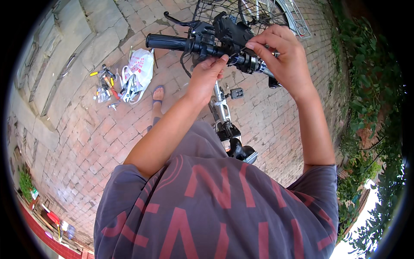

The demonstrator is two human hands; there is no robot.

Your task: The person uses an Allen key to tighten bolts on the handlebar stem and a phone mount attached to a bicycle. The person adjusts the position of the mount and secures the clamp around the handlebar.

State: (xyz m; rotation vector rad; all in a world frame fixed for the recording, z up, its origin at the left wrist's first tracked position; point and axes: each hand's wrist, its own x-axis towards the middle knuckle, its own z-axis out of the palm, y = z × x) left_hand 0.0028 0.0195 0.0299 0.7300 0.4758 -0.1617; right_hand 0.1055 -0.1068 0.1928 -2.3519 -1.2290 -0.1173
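A bicycle's handlebar crosses in front of me, with a black ribbed grip and a brake lever at its left end. Mounted at its middle is a black holder that looks like a phone mount. My left hand is closed at the near side of the bar, thumb and fingers pressed together below the mount; what they pinch is hidden. My right hand is above the bar's right part, thumb and forefinger closed on a thin rod-like tool slanting toward my left thumb.
A wire basket and a wheel stand beyond the handlebar; the silver frame and a pedal are below. Loose tools and a white plastic bag lie on the brick paving to the left. Leafy plants line the right.
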